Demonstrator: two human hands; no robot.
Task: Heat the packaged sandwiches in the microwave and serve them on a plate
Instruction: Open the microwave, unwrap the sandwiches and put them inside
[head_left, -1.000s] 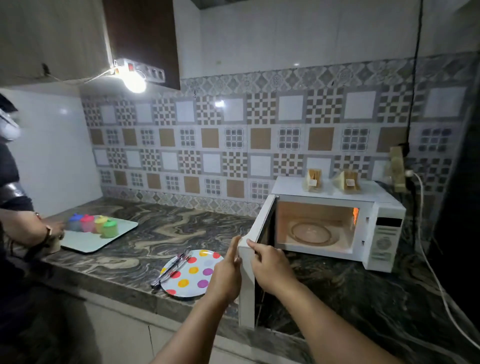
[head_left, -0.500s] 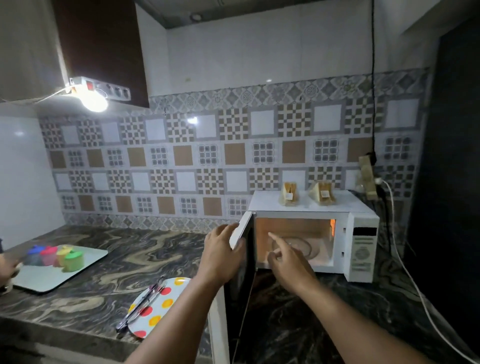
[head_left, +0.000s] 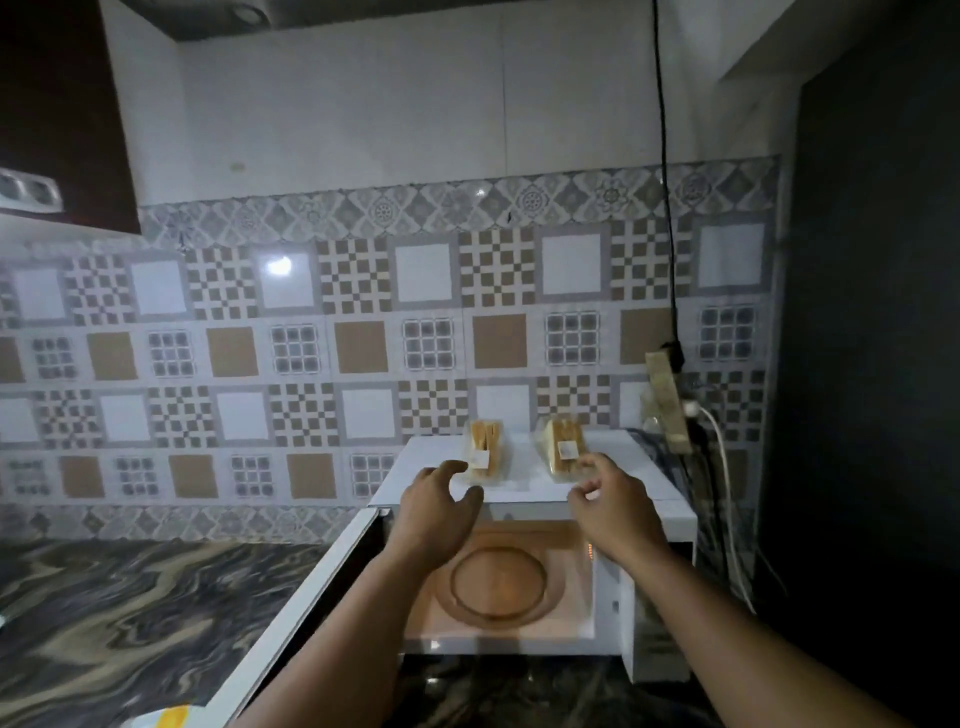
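While both hands reach up over the open microwave (head_left: 535, 525), neither holds anything yet. The white microwave stands on a dark marbled worktop (head_left: 130, 613) against a patterned tile wall, w/ its door (head_left: 306, 603) swung wide open to the left and the lit cavity showing a bare glass turntable (head_left: 498, 582).

Two packaged sandwiches sit on the microwave's top, side by side but apart, each a clear-wrapped wedge w/ a small white label. The left sandwich pack (head_left: 485, 452) is just beyond the left hand (head_left: 436, 506), whose fingers are spread and curved, thumb apart from the rest, not yet touching the wrap as far as can be told. The right sandwich pack (head_left: 563, 449) is just beyond the right hand (head_left: 610, 506), fingers likewise apart and loosely curved, empty.

At the bottom left edge, a sliver of a white plate w/ a yellow spot (head_left: 166, 719) shows on the worktop. A power strip (head_left: 670, 400) w/ plugged cables hangs on the wall at right, beside the microwave.

Step in hand, by my reading: picking up the sandwiches to load them; heating hasn't begun. Next move likely calls for each hand to close round its pack, lift it clear of the top, then bring it down and in through the opening onto the turntable, w/o crushing the soft bread.
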